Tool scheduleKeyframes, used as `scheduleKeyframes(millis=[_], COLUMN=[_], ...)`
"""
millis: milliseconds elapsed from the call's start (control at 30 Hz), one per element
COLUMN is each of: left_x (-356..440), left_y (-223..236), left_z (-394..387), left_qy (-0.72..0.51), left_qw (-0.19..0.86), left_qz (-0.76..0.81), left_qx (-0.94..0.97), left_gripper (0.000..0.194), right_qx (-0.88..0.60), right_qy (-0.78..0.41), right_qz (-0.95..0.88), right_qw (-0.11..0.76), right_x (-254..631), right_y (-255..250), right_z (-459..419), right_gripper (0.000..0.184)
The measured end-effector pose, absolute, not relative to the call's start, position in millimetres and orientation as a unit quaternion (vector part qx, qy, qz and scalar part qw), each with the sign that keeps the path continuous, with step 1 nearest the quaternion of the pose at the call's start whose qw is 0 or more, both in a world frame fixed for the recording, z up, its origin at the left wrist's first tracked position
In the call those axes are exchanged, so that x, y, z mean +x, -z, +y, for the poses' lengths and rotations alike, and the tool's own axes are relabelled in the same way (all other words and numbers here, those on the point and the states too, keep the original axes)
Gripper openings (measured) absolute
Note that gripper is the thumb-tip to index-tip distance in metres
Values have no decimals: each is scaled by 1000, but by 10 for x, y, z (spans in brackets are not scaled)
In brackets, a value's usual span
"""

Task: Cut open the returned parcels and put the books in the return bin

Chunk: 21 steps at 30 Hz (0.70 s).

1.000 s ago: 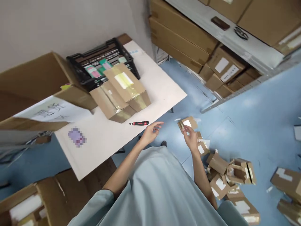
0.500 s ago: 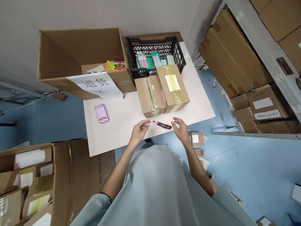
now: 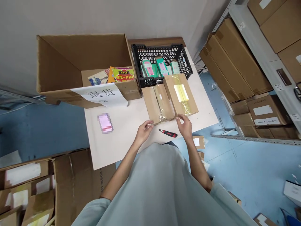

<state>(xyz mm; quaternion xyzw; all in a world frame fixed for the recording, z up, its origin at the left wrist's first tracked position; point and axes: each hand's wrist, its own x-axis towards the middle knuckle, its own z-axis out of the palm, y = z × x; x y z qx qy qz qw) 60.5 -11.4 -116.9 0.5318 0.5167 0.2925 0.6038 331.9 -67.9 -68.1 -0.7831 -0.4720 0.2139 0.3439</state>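
Note:
Two taped cardboard boxes stand side by side on the white table. My left hand is at the near left corner of the smaller left box, fingers slightly apart. At that box's near right corner, by the gap between the two boxes, is my right hand, with its fingers apart. The larger right box bears a white label and yellowish tape. Between my hands a red and black utility knife lies on the table with its tip pointing left. Neither hand holds anything.
A black plastic crate with several green packages is behind the boxes. To its left stands a large open carton holding colourful packets. A blurred pink item lies on the table. Shelving with cartons lines the right; more boxes fill the lower left.
Both hands have moved forward from beside the knife to the near edge of the smaller box. The view has shifted slightly, and the knife lies on the table as before.

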Motion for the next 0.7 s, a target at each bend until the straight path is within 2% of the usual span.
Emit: scheduleKeyframes(millis=[100,233,400,533,700], left_x=[931,1473,2113,2442,2731], left_y=[1157,1129,1128,1123,1051], left_z=[-55,-35,78,116,-87], left_qy=[-296,-285,-269,-253,-273], left_qw=[617,624,583,513,471], left_qz=[494,488,533,587,618], left_qx=[535,539,551,573,566], left_gripper=[41,49,63,52,50], right_qx=[-809,-840,-835,-804,-790], right_qy=[-150,-89,-159,-240,-236], right_qz=[-465,-437,-418,-437,-459], right_qw=[325,310,320,324,330], right_x=[3599,4129,4724,4893,5052], right_y=[719,826,964,1006,974], right_z=[-615,-564,-448,-352,-446], right_gripper=[39,52,67,58,51])
